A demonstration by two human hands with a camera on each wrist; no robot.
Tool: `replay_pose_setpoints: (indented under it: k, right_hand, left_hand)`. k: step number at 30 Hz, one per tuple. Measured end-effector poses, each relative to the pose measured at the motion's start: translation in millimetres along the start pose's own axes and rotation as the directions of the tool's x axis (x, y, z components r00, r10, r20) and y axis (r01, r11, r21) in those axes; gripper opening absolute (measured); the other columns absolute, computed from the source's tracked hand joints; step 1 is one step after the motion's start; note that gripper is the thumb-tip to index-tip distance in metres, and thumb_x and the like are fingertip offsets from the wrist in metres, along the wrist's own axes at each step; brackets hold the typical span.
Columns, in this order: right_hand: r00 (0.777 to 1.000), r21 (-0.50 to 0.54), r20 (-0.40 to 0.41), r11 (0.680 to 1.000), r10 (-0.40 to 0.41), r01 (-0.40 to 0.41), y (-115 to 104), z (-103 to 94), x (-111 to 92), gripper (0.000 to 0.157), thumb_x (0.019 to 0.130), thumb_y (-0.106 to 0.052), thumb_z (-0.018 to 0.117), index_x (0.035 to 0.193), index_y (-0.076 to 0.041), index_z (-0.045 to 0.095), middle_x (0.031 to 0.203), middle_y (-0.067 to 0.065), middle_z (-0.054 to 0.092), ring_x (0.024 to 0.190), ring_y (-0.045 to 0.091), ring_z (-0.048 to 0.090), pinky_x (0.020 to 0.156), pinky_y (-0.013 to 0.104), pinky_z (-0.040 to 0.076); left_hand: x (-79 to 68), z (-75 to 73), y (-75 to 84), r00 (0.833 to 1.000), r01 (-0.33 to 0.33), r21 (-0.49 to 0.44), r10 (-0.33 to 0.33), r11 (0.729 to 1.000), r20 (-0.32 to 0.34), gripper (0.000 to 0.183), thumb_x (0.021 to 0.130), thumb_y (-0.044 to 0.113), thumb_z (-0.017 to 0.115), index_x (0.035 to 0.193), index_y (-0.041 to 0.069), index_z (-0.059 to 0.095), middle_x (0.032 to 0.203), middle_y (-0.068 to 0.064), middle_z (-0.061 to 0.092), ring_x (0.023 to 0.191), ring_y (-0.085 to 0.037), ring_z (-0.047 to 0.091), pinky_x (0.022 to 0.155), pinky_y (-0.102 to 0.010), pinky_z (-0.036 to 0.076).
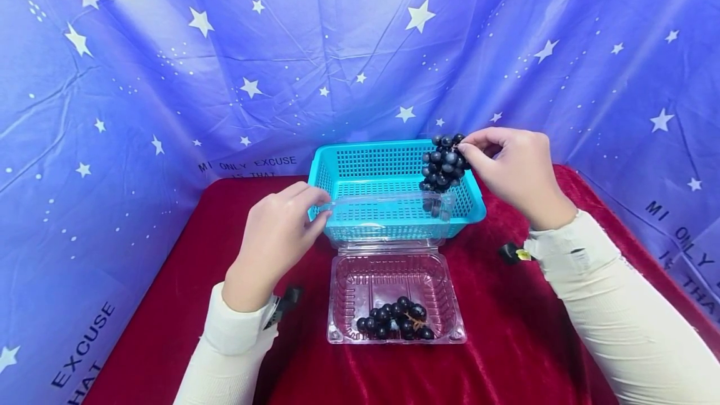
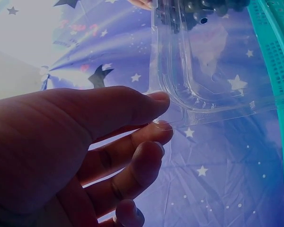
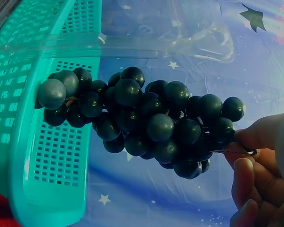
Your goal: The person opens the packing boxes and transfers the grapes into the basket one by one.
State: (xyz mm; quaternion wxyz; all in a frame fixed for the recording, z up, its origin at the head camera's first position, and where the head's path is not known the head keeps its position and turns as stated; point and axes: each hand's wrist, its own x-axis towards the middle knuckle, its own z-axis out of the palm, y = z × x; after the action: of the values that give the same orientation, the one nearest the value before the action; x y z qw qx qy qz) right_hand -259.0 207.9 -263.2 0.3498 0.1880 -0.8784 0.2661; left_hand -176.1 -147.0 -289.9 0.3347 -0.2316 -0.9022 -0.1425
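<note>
My right hand (image 1: 509, 167) pinches the stem of a bunch of dark grapes (image 1: 444, 164), which hangs over the right part of a turquoise plastic basket (image 1: 320, 170). In the right wrist view the bunch (image 3: 146, 123) dangles from the fingertips. My left hand (image 1: 278, 230) pinches the corner of the raised lid (image 1: 388, 202) of a clear plastic clamshell box (image 1: 450, 292); the left wrist view shows thumb and forefinger on that lid (image 2: 203, 109). Inside the box's bottom half lies another bunch of dark grapes (image 1: 396, 317), its brown stem to the right.
A dark red velvet cloth (image 1: 225, 205) covers the table under box and basket. Behind and at both sides hangs a blue curtain (image 1: 337, 49) with white stars. The basket stands behind the box, near the table's back edge.
</note>
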Motion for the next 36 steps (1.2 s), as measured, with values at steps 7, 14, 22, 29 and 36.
replay_pose_setpoints:
  k: [7,14,22,29,36]
  right_hand:
    - [1.000,0.005,0.007,1.000,0.001,-0.001,2,5.2,-1,0.010,0.093,-0.027,0.076,0.091,-0.020,0.083,0.075,-0.003,0.076,0.058,-0.005,0.053,0.055,0.023,0.035]
    - [1.000,0.016,0.030,1.000,0.007,-0.007,4,12.7,-6,0.010,0.093,-0.028,0.076,0.091,-0.020,0.083,0.070,-0.005,0.073,0.053,0.006,0.052,0.054,0.024,0.035]
    - [0.999,0.029,0.033,1.000,-0.013,0.012,3,19.4,-10,0.006,0.091,-0.025,0.079,0.092,-0.022,0.084,0.067,-0.006,0.071,0.051,0.008,0.048,0.054,0.021,0.033]
    - [0.998,0.044,0.061,0.999,-0.005,0.002,3,26.8,-15,0.005,0.091,-0.023,0.079,0.092,-0.021,0.084,0.065,-0.006,0.069,0.052,0.008,0.047,0.053,0.021,0.034]
    - [0.997,0.047,0.073,0.999,-0.026,0.023,5,36.9,-18,0.004,0.090,-0.020,0.079,0.090,-0.020,0.083,0.066,-0.007,0.070,0.050,0.008,0.048,0.052,0.022,0.034]
  left_hand:
    - [-0.4,0.1,-0.5,1.000,-0.007,-0.003,0.007,1.000,-0.003,0.016,0.086,0.015,0.083,0.100,0.016,0.078,0.092,0.002,0.074,0.058,-0.014,0.057,0.051,-0.030,0.047]
    - [-0.1,-0.3,-0.6,1.000,-0.006,-0.008,0.006,1.000,0.000,0.016,0.085,0.015,0.083,0.100,0.016,0.078,0.092,0.002,0.074,0.058,-0.014,0.057,0.052,-0.030,0.047]
    - [-0.2,-0.7,-0.2,1.000,-0.005,-0.011,0.005,1.000,0.002,0.016,0.085,0.014,0.083,0.100,0.016,0.078,0.091,0.002,0.074,0.058,-0.013,0.056,0.051,-0.030,0.047]
    - [-0.4,-0.8,-0.1,1.000,-0.007,-0.005,0.007,1.000,0.001,0.016,0.085,0.015,0.084,0.100,0.016,0.078,0.092,0.002,0.074,0.058,-0.014,0.056,0.052,-0.030,0.047]
    - [-0.9,-0.5,-0.6,1.000,-0.009,-0.002,0.009,1.000,0.000,0.017,0.085,0.015,0.084,0.100,0.016,0.078,0.093,0.002,0.075,0.058,-0.014,0.056,0.052,-0.030,0.048]
